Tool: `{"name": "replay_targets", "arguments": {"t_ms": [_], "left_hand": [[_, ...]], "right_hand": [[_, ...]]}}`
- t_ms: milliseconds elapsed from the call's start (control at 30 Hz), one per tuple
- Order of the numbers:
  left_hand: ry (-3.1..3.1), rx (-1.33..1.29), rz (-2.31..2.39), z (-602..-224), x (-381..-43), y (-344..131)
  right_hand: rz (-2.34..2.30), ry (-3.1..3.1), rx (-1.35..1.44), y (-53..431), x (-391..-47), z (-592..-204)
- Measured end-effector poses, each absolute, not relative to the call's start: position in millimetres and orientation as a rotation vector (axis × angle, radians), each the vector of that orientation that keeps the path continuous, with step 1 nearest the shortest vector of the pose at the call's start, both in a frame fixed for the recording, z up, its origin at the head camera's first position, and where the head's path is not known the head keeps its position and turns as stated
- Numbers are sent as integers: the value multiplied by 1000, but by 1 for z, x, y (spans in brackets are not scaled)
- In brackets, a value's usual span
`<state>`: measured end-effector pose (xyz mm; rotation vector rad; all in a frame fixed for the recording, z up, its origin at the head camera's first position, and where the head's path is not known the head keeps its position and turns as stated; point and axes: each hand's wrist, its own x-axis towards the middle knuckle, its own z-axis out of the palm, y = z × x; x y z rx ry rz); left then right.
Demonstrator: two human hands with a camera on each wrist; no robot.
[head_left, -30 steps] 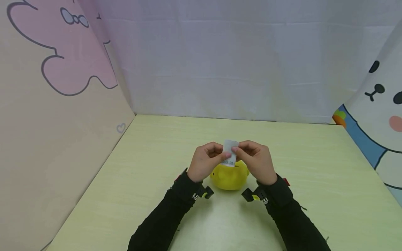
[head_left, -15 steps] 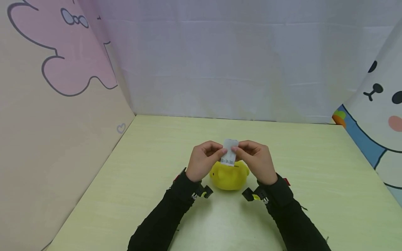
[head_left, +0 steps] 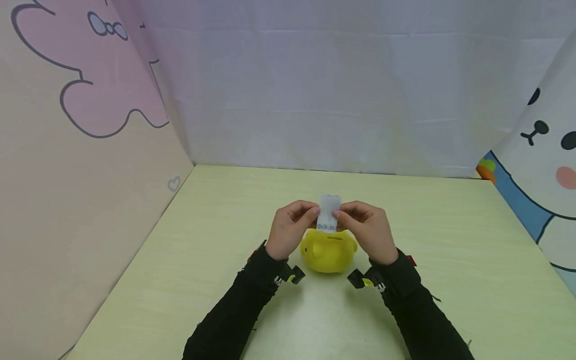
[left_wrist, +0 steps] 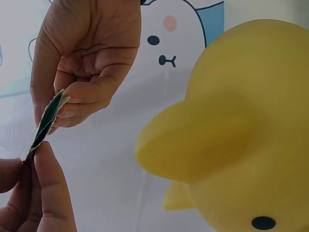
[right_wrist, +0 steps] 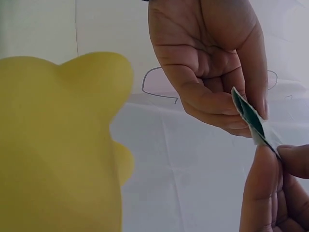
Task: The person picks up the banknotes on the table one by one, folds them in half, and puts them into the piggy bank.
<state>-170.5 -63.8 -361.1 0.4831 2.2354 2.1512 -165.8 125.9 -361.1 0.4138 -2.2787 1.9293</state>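
Above the yellow piggy bank (head_left: 328, 256), a small white folded paper (head_left: 329, 210) is held up with a line of dark print along its lower end. My left hand (head_left: 291, 227) pinches its left edge between thumb and fingers. On the right edge, my right hand (head_left: 370, 230) does the same. A dark slot (head_left: 335, 238) shows in the bank's top, just below the paper. In the left wrist view the folded paper (left_wrist: 47, 118) is seen edge-on, its inner side dark green. The bank's rounded body (right_wrist: 53, 145) fills the left of the right wrist view.
The pale yellow-green table (head_left: 234, 200) runs back to a white cloth wall (head_left: 292, 90). A cartoon-printed panel (head_left: 117, 200) borders it on the left. Another, with a white bear face (head_left: 549, 165), stands at the right.
The paper has risen slightly and straightened upright, uncovering more of the slot. My left thumb has shifted up and outward to the paper's edge. The piggy bank has stayed put.
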Motion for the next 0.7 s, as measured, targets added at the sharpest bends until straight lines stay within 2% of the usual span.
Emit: {"name": "replay_targets", "arguments": {"t_ms": [700], "left_hand": [[2105,599,2176,-362,-171,-66]], "right_hand": [[1928,-2223,361,128,-166,-357]]}}
